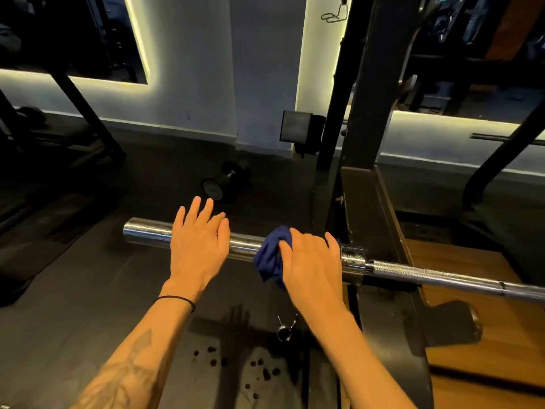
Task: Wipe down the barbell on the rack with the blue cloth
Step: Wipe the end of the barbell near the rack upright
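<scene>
A chrome barbell (147, 233) lies across the black rack (362, 143), its smooth sleeve end pointing left and its knurled shaft running off to the right. My left hand (196, 246) lies flat on the sleeve with the fingers straight. My right hand (309, 261) curls over the sleeve just left of the collar and grips a bunched dark blue cloth (271, 258) against the metal. Part of the cloth hangs below the bar, and the rest is hidden under my palm.
A black dumbbell (224, 184) lies on the dark floor beyond the bar. A spring collar clip (285, 327) sits on the floor below my right wrist. A wooden platform (472, 335) lies to the right. The rack's upright stands just right of my hand.
</scene>
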